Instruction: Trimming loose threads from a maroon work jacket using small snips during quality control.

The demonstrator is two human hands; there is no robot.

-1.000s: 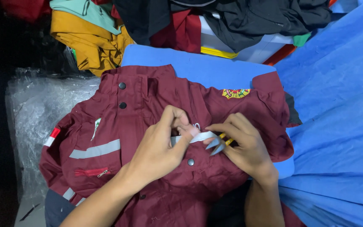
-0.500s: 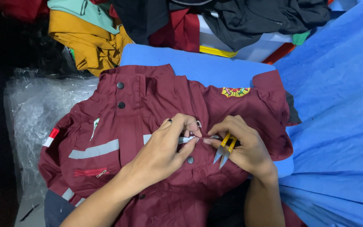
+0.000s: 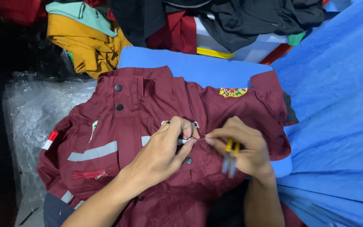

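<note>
The soft, limp maroon jacket (image 3: 148, 126) is pinched at its grey strip by the left hand (image 3: 167, 149). A fine loose thread (image 3: 201, 139) is pinched by the right hand (image 3: 242, 147), with yellow snips (image 3: 231, 157) tucked in the palm; it is likely best gripped close to the seam.

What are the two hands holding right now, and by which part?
Left hand pinches the maroon jacket at its grey strip. Right hand grips yellow-handled snips by the handle.

Bare forearms — seemingly no sleeves.

Maroon jacket (image 3: 148, 109), grey reflective stripe (image 3: 92, 152)
</note>
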